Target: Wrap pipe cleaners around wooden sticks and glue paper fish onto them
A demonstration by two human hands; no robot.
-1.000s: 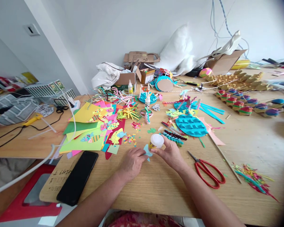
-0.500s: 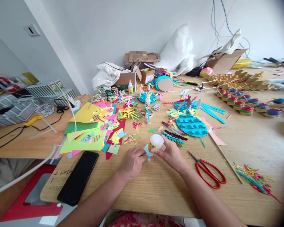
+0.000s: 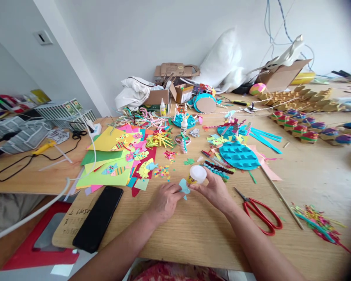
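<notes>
Toward the front edge of the bench (image 3: 204,242), curled left hand (image 3: 166,200) holds 1 blue cutout (image 3: 184,186) at its fingertips; right hand (image 3: 218,192) grips a bottle (image 3: 197,175).

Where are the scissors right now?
Head view, right of centre: the red-handled scissors lie on the table, to the right of the right hand, between the right forearm and the thin stick.
</notes>
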